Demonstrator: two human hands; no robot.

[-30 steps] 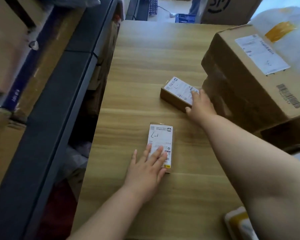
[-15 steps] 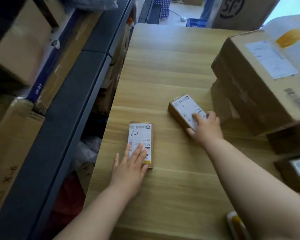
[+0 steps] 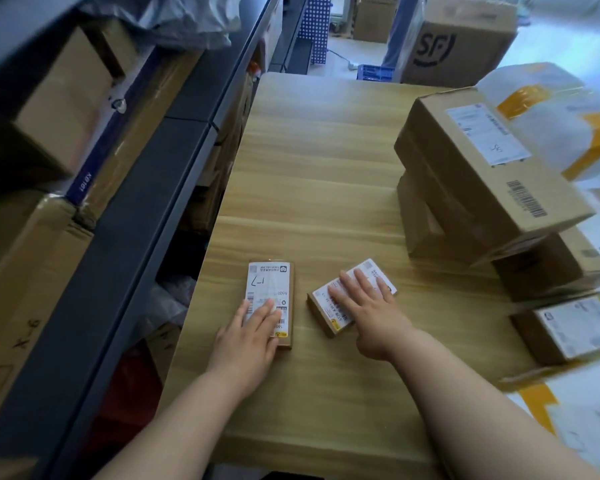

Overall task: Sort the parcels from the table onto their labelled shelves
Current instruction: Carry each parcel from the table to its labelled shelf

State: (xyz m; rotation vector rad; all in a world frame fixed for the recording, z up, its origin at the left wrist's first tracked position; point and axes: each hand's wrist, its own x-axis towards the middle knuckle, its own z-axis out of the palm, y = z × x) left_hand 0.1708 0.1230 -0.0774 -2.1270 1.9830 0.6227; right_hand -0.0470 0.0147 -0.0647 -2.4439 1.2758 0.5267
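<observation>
The left parcel, a small brown box with a white label, lies flat near the front of the wooden surface, its long side pointing away. The left grip rests on its near end, released, fingers straight. Just beside it but apart, the right parcel lies turned at an angle. The right grip lies flat on its label, fingers spread and holding nothing.

Stacked cartons crowd the right side of the surface, with white bags banded in yellow tape behind them and a labelled box nearer. Dark grey shelving packed with cardboard runs along the left edge. Beyond the far end stand an SF carton and a blue crate.
</observation>
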